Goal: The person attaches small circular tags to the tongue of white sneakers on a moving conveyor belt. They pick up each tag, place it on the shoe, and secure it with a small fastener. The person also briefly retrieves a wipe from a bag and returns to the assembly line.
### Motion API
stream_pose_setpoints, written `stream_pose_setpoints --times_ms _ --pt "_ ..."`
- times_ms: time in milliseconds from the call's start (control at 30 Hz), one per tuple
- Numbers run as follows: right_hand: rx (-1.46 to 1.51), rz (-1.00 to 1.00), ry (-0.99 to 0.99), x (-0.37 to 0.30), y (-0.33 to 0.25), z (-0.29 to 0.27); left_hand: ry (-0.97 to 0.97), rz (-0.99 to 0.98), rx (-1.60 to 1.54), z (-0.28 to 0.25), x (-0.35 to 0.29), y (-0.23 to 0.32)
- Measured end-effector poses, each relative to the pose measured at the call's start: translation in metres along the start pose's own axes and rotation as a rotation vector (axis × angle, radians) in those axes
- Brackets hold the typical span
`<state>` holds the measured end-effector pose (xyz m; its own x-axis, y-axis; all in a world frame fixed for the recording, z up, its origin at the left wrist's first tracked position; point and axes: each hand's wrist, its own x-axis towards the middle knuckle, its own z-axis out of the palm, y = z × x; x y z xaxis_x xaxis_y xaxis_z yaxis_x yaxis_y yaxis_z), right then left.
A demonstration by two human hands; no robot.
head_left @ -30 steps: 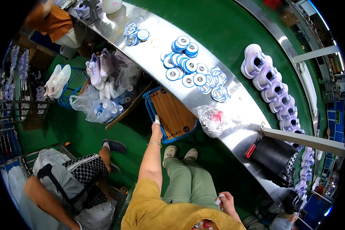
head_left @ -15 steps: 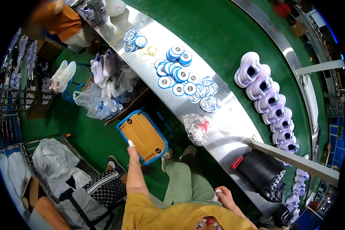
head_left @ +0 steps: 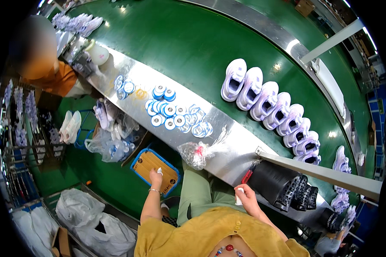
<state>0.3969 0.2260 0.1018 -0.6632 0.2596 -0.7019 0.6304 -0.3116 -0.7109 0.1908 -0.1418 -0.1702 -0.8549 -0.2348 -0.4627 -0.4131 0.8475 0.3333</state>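
1. Steel bench [head_left: 233, 156] runs aslant, blue-edged discs [head_left: 169, 110] scattered on it.
2. Beside its near edge sits a cardboard-topped blue stool [head_left: 146, 163]; left hand [head_left: 155, 177] over it, gripping or not I can't tell.
3. Right hand [head_left: 247, 199] near the bench, fingers bent, something white [head_left: 238, 197] at the thumb, pinched or worn unclear.

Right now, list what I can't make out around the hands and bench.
Head view, throughout:
Left hand: its underside, hidden by itself.
White bit at right hand: too small to tell if worn or held.
Clear bag: contents, obscured by crinkles.
Discs: print too small.
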Motion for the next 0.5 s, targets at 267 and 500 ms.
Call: stream_pose_setpoints --times_ms 267,500 --pt "-0.306 -0.128 0.548 0.149 -0.100 0.045 -0.195 0.394 0.609 -0.038 0.166 0.100" --pt "-0.580 -0.214 0.938 0.302 -0.121 0.053 -0.927 1.129 0.753 -0.003 0.346 0.176"
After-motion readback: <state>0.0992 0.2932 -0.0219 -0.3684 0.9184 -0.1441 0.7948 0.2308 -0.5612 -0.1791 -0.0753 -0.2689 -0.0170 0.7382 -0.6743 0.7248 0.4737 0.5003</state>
